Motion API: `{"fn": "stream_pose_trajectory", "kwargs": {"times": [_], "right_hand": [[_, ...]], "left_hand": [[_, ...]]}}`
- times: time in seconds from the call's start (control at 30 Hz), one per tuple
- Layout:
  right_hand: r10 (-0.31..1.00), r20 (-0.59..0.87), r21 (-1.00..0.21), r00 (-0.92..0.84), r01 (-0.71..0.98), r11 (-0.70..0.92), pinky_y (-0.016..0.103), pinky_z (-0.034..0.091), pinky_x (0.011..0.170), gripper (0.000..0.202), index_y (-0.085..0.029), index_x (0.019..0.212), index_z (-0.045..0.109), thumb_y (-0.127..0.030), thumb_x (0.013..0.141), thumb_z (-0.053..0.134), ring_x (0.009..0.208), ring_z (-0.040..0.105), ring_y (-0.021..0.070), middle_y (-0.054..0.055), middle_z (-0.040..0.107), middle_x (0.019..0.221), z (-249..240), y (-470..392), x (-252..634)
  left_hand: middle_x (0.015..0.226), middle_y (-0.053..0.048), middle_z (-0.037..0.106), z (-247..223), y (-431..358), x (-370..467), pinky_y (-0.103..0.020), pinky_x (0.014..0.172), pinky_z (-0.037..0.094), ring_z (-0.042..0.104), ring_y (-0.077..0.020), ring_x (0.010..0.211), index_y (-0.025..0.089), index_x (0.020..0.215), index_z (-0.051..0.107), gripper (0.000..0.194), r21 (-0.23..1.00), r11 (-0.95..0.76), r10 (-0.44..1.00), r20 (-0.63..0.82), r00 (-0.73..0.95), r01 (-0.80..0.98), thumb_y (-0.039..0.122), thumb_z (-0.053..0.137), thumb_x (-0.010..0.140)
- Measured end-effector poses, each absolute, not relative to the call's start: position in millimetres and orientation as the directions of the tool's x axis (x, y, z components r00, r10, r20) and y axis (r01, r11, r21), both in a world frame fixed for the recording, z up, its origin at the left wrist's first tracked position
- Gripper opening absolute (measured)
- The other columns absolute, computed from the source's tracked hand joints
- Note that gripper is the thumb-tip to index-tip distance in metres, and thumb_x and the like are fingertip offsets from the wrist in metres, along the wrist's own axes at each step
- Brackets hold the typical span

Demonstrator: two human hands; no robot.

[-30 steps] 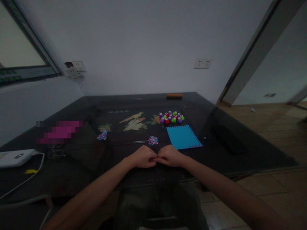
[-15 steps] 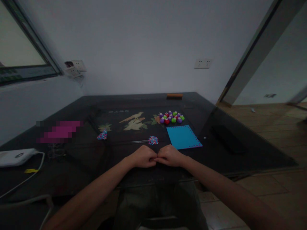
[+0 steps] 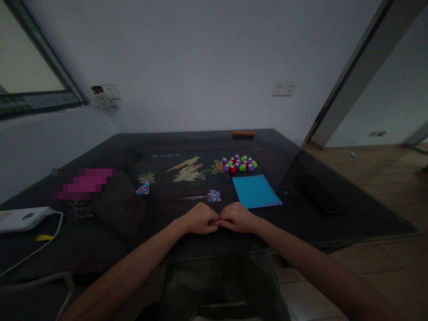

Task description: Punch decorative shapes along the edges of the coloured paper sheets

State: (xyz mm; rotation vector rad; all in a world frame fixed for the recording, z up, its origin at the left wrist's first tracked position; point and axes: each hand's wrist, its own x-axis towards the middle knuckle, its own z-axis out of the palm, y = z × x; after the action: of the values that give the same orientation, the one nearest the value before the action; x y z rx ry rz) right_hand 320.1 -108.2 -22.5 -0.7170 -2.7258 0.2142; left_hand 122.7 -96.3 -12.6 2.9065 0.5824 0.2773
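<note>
My left hand (image 3: pixel 201 219) and my right hand (image 3: pixel 237 217) rest as loose fists near the front of the dark table. Their knuckles and thumbs meet in the middle, and no object shows in either. Just beyond them lies a small pile of pink, blue and white beads (image 3: pixel 214 195). A blue square sheet (image 3: pixel 257 191) with dots along its border is ahead of my right hand. Behind that sheet sits a cluster of purple, green and red eyeball-like pieces (image 3: pixel 239 164). Farther left is a second small bead pile (image 3: pixel 143 188).
The glossy dark table (image 3: pixel 187 245) carries a bird-and-flower picture. At left are a blurred pink patch (image 3: pixel 85 183), a pair of scissors (image 3: pixel 79 210) and a white device (image 3: pixel 25 219) with a cable. A dark flat object (image 3: pixel 319 195) lies right; an orange-brown bar (image 3: pixel 244 133) lies at the back.
</note>
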Motion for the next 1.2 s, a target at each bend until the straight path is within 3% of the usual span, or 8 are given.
{"fn": "stream_pose_trajectory", "kwargs": {"times": [1.2], "right_hand": [[0.495, 0.249, -0.2, -0.833, 0.455, 0.867, 0.025, 0.028, 0.055, 0.036, -0.015, 0.072, 0.065, -0.036, 0.093, 0.044, 0.06, 0.057, 0.0125, 0.004, 0.066, 0.066, -23.6, -107.9, 320.4]], "left_hand": [[0.054, 0.001, 0.059, -13.2, -96.4, 122.9, -0.024, 0.048, 0.026, 0.052, -0.0112, 0.049, 0.018, 0.058, 0.054, 0.016, 0.179, -0.912, 0.395, 0.149, 0.907, 0.368, 0.017, 0.054, 0.074]]}}
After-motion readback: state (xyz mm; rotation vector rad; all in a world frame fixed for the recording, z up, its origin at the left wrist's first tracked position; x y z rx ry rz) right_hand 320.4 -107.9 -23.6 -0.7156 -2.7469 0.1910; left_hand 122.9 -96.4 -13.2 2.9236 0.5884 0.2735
